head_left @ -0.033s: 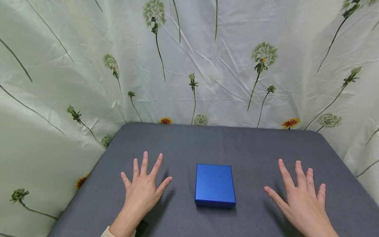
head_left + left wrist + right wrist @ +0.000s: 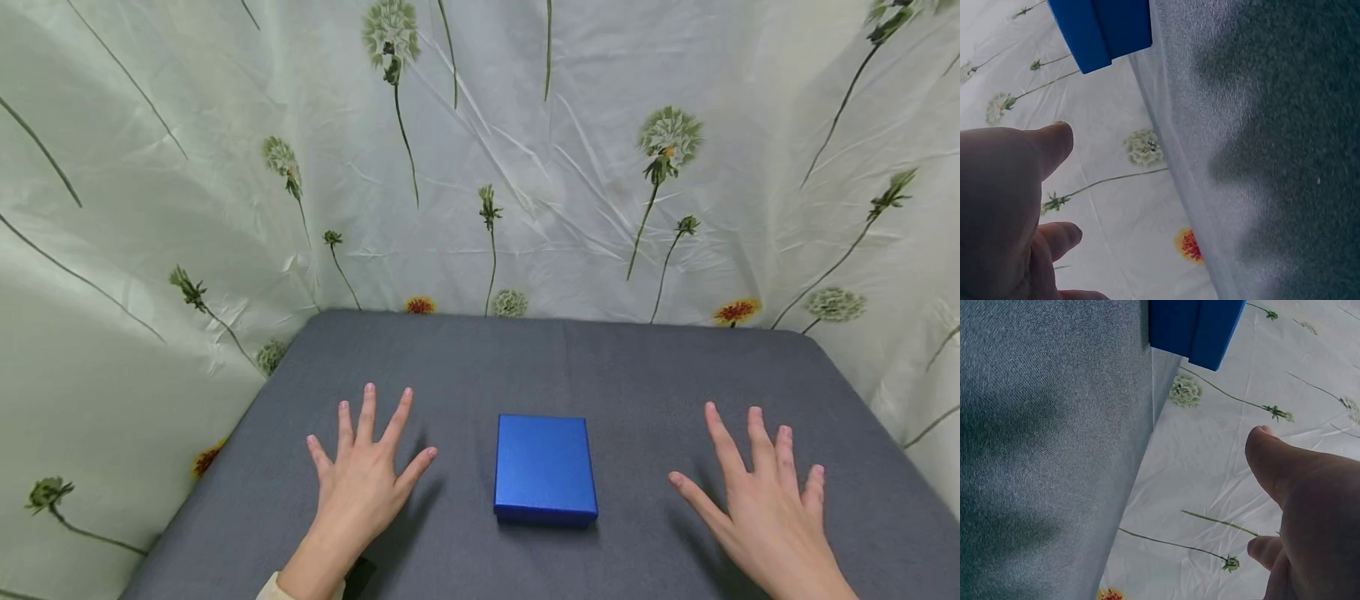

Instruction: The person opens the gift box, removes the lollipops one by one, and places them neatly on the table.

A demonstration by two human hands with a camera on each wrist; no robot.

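A blue lidded box (image 2: pixel 545 465) lies flat on the grey cloth-covered table between the two hands, its lid on. To its left, my left hand (image 2: pixel 362 483) hovers over the cloth with fingers spread, casting a shadow. My right hand (image 2: pixel 772 508) is held the same way on the other side, farther from the box. Neither hand touches anything. In the left wrist view the box (image 2: pixel 1107 31) shows its side at the top, beyond the thumb (image 2: pixel 1054 147). The right wrist view has the box (image 2: pixel 1194 328) at the top too, with the thumb (image 2: pixel 1266 456) below it.
The grey table (image 2: pixel 562 358) has rounded far corners. Behind it and along the sides hangs a pale curtain (image 2: pixel 525 150) printed with dandelions and other flowers. A dark object (image 2: pixel 358 577) shows under the left wrist, beside a cream sleeve cuff (image 2: pixel 276 588).
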